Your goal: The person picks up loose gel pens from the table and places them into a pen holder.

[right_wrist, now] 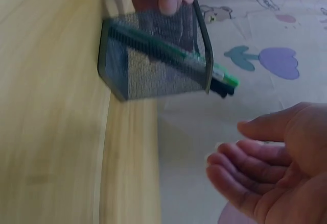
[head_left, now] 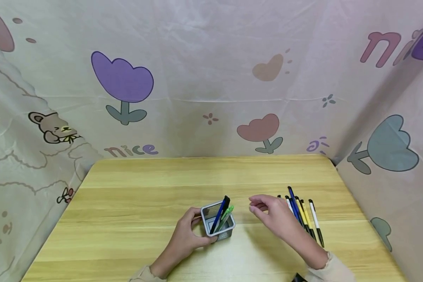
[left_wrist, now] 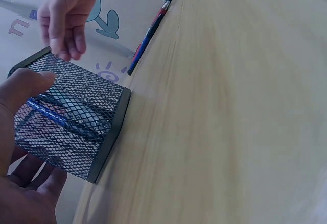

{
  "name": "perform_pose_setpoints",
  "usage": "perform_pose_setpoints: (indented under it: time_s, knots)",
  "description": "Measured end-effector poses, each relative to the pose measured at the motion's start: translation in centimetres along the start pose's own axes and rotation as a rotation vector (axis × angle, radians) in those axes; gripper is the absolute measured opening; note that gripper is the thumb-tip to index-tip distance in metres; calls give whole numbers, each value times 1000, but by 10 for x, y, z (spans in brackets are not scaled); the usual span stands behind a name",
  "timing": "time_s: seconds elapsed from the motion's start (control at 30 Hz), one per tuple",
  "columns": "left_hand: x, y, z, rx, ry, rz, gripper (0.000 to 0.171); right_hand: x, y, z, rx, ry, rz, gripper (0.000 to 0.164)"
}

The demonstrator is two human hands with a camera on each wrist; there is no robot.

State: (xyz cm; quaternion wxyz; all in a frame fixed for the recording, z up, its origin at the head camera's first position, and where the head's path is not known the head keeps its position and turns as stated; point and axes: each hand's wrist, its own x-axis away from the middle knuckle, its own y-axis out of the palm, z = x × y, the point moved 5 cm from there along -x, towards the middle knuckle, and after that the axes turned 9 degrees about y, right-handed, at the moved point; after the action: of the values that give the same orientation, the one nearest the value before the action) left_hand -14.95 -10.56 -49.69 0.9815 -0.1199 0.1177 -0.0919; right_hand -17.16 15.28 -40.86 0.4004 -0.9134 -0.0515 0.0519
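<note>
My left hand (head_left: 187,237) grips a square wire-mesh pen holder (head_left: 226,235), thumb on the near side and fingers round the far left. Inside lean a blue pen with a black end (head_left: 217,216) and a green pen (head_left: 227,216). Through the mesh in the left wrist view, the blue pen (left_wrist: 51,113) shows along the wall. To the right of the holder, my right hand (head_left: 276,217) hovers above the table with loosely bent fingers and holds nothing. In the right wrist view the right hand's fingers (right_wrist: 245,170) are apart from the holder (right_wrist: 158,76).
Several loose pens lie beyond and right of the right hand, among them a yellow pen (head_left: 307,217), a white pen with black ends (head_left: 315,217) and a blue pen (head_left: 293,201). A wooden table (head_left: 144,196) meets a patterned cloth (head_left: 197,78). Something dark (head_left: 298,278) shows at the bottom edge.
</note>
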Motion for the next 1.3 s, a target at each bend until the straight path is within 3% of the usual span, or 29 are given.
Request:
perform_pose_setpoints:
  time_s: [0.17, 0.53, 0.8, 0.87, 1.03, 1.3]
  knots:
    - [0, 0, 0, -1, 1, -1, 74, -3, -7, 11, 78, 89, -25, 25]
    - [-1, -1, 1, 0, 17, -3, 74, -7, -15, 36, 222, 159, 22, 33]
    - [-1, 0, 0, -6, 23, -7, 75, -8, -19, 52, 281, 244, 1, 38]
    - [-1, 0, 0, -6, 19, -7, 75, -8, -19, 56, 296, 252, 4, 37]
    - [0, 0, 0, -1, 10, -8, 74, -10, -18, 69, 324, 284, 3, 16]
    - [1, 0, -1, 5, 3, 0, 75, -9, -17, 79, 350, 331, -2, 27]
